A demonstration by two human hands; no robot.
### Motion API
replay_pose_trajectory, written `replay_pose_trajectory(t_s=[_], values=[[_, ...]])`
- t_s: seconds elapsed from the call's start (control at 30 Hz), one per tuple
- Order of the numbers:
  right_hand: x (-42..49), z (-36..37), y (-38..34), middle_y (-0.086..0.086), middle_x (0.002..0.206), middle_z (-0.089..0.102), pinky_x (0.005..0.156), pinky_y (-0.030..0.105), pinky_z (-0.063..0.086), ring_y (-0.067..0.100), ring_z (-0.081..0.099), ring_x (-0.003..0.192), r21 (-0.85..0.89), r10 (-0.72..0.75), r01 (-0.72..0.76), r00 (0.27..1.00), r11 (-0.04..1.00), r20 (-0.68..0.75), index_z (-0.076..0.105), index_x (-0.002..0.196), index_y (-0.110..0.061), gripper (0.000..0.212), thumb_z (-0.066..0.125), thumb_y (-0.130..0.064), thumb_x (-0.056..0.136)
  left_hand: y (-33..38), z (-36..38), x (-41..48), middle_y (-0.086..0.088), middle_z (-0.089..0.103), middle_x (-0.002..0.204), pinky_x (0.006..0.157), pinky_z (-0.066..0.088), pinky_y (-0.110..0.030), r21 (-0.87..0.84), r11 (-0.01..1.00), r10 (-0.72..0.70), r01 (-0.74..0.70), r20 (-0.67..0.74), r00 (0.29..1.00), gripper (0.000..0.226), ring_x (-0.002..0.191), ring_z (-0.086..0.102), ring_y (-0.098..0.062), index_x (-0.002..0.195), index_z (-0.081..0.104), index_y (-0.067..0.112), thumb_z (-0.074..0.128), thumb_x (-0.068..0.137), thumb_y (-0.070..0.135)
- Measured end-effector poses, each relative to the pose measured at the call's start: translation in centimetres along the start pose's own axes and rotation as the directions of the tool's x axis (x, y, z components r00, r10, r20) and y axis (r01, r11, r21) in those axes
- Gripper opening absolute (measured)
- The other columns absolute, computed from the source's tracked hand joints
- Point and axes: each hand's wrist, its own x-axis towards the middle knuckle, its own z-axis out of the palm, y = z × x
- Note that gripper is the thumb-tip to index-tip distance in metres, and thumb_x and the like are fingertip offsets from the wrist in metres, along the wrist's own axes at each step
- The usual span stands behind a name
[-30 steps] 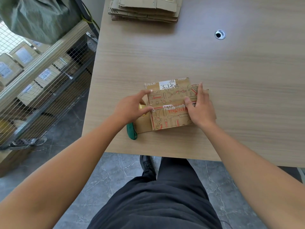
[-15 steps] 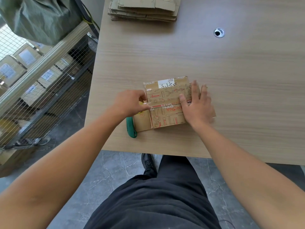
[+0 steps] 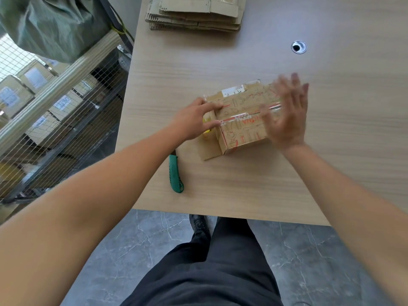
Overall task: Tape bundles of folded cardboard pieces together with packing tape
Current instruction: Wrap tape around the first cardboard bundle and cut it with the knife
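Note:
A bundle of folded cardboard (image 3: 239, 120) with red printing and a white label lies on the wooden table (image 3: 242, 184). Clear tape runs across its top. My left hand (image 3: 194, 120) holds the bundle's left end, thumb and fingers pinching the edge, with something yellow partly hidden beneath the palm. My right hand (image 3: 287, 113), blurred by motion, has straight spread fingers over the bundle's right end. A plain cardboard flap sticks out at the bundle's lower left.
A green utility knife (image 3: 175, 175) lies near the table's front edge, left of the bundle. A stack of flattened cardboard (image 3: 196, 16) sits at the far edge. A cable hole (image 3: 298, 47) is at the back right. A wire shelf with boxes (image 3: 44, 102) stands left.
My right hand has slid from the bundle's middle to its right end, fingers now spread and blurred. The left hand stays at the left end. The knife is now fully uncovered.

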Motion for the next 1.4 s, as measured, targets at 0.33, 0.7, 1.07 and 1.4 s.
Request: replay_pose_trajectory(t_s=[0.33,0.7,1.07,1.4], values=[[-12.5,10.5,-14.8,0.007,0.124,0.057,0.098,0.046,0.044,0.029,0.049,0.120,-0.080,0.233,-0.244,0.704,0.967,0.671,0.056,0.128,-0.010,0.078,0.056,-0.075,0.084,0.9,-0.7,4.3,0.001,0.050,0.133,0.095,0.048,-0.039,0.076,0.990,0.116,-0.116,0.010,0.993,0.055,0.115,0.056,-0.020,0.141,0.049,0.044,0.060,0.090,0.060],[-14.6,9.4,-13.8,0.004,0.090,0.054,0.066,0.035,0.037,0.021,0.050,0.080,0.036,0.263,-0.357,0.749,0.933,0.608,0.054,0.096,-0.010,0.012,0.059,-0.022,0.094,0.2,-0.8,3.8,0.001,0.049,0.130,0.086,0.048,-0.036,0.086,0.986,0.142,-0.144,0.029,0.989,0.055,0.107,0.058,-0.020,0.141,0.048,0.044,0.058,0.091,0.062],[-2.8,0.8,-10.5,0.002,0.099,0.057,0.095,0.039,0.043,0.022,0.054,0.100,0.202,0.463,-0.534,0.830,0.821,0.309,0.062,0.099,-0.008,0.032,0.040,-0.030,0.106,0.5,0.6,2.9,0.004,0.059,0.126,0.092,0.050,-0.038,-0.153,0.985,0.068,-0.080,-0.083,0.994,0.061,0.110,0.060,-0.017,0.143,0.048,0.038,0.068,0.088,0.055],[-2.6,2.1,-8.8,0.011,0.169,0.016,0.127,0.042,-0.002,0.022,0.009,0.156,-0.062,0.362,-0.426,0.673,0.903,0.645,0.059,0.129,0.008,0.047,0.036,-0.027,0.109,-2.2,0.2,0.8,0.007,0.064,0.071,0.063,0.050,-0.028,-0.519,0.854,-0.013,0.035,0.045,0.999,0.020,0.062,0.061,-0.008,0.107,0.068,0.026,0.067,0.091,0.037]])
